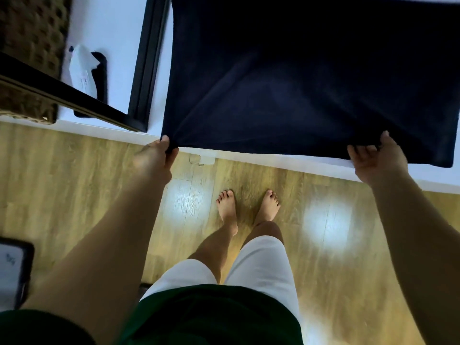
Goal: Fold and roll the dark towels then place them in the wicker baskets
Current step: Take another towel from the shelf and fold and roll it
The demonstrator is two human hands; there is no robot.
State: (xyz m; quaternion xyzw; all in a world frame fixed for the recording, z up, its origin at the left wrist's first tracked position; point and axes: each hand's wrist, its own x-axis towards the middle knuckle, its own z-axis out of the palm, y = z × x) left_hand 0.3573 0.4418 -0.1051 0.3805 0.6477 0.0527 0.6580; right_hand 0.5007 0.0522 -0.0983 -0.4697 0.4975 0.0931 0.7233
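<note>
A dark towel [298, 83] lies spread flat over a white surface [112, 26], with its near edge along the edge of that surface. Soft creases run from the near-left corner toward its middle. The left hand [156, 155] pinches that near-left corner, fingers closed on the cloth and lifting it slightly. The right hand [375, 160] grasps the near edge a little in from the right corner, thumb over the cloth and fingers curled beneath. The far edge of the towel is out of view.

To the left of the towel a black frame [146, 58] rests on the white surface, two of its bars meeting in a corner near the front edge. Beyond it lies a white tissue pack [82, 68] on something dark. A wicker basket [29, 46] stands at the far left, blurred, well apart from the towel.

Below the surface is a pale wooden floor [74, 175] of long planks, with two bright patches of reflected light [326, 227]. The person stands on it with bare feet [226, 207] close to the surface, in white shorts [263, 265] and a dark green top [211, 314]. At the lower left, a flat dark-rimmed object [12, 270] with a pale face is partly cut off; what it is cannot be told.
</note>
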